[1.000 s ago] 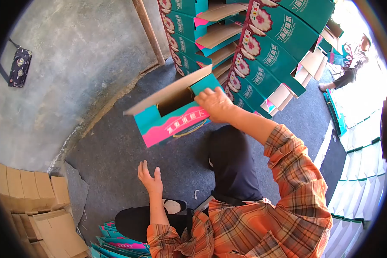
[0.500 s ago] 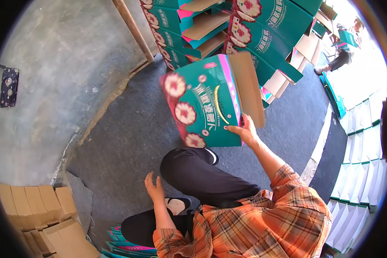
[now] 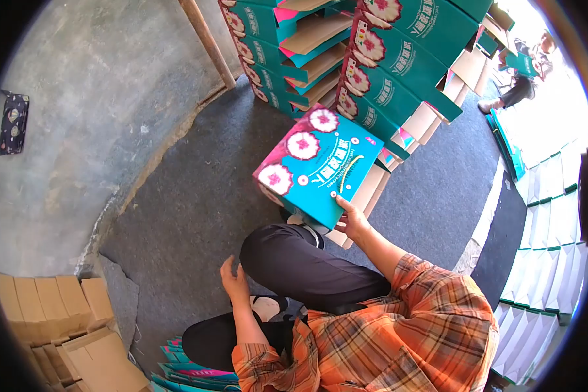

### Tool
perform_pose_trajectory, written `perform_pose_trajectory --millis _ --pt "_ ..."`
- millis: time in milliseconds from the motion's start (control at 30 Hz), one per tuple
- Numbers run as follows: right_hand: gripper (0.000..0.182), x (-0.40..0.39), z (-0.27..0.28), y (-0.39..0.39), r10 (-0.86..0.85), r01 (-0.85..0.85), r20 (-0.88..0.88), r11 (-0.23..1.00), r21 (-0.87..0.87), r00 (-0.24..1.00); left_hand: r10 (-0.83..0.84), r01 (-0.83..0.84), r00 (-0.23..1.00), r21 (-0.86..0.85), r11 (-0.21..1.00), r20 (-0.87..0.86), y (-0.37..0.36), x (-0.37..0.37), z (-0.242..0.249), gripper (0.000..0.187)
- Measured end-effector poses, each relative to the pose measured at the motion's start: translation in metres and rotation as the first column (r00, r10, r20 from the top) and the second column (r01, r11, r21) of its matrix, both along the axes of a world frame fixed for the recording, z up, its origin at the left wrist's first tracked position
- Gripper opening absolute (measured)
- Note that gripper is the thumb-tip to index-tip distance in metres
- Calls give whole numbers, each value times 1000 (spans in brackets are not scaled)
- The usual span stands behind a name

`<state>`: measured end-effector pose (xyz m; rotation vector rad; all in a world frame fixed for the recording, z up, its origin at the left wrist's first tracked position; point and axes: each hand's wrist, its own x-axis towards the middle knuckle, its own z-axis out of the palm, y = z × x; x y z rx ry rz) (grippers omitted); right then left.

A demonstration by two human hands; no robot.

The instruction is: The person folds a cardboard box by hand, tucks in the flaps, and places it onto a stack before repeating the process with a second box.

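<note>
My right hand grips the edge of a teal and pink printed cardboard box, thumb on the printed side and fingers behind. The box is tilted in front of my right knee, its brown flaps folded out on the right. A yellow cord handle shows on its printed face. My left hand hovers by my knee with loosely curved fingers apart, holding nothing. Flattened teal cardboard pieces lie beside my left leg.
Stacked teal boxes with open flaps stand ahead. Brown cardboard fills the lower left, and white-lined cartons line the right. A person sits at the far right. A dark patterned bag lies at left.
The box has turned so its pink edge faces upper left and its flaps point lower right. My right hand has moved slightly left and down with it. My left hand has hardly moved.
</note>
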<state>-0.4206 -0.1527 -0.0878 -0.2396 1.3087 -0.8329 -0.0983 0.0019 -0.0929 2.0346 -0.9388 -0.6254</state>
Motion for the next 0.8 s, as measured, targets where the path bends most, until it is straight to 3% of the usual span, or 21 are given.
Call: perform_pose_trajectory --millis 133,200,267,300,400,500,633,700,800 --pt "55 -23 -50 -17 -57 56 9 997 55 998 -49 49 998 -10 999 47 3 3 -9 35" --pt "53 -29 -67 -24 -81 87 -76 992 88 994 -90 92 994 -21 996 69 -2 -3 -15 35" --pt "49 -33 -90 -24 -43 49 -79 996 76 996 -79 79 996 10 997 41 -6 -12 -5 34" --pt "56 -34 -107 -25 18 -10 -103 997 76 995 -89 88 995 17 996 47 -5 -12 -7 34" --pt "51 -26 -117 -27 -6 28 -177 993 118 984 -108 99 991 116 988 74 -5 -13 9 33" --pt "54 -25 -114 -29 -3 36 -256 992 124 967 -74 71 996 54 996 46 -7 -1 20 34" --pt "57 -17 -96 -21 147 -106 -335 985 136 931 23 -23 998 8 1000 -53 -17 -13 94 35" --pt "55 -11 -89 -8 190 -145 -317 976 163 929 16 -53 977 -170 984 -211 -13 -15 120 35" --pt "49 -13 -134 -5 356 -296 -305 928 226 883 -17 -23 989 -265 964 -148 1 -13 157 35"
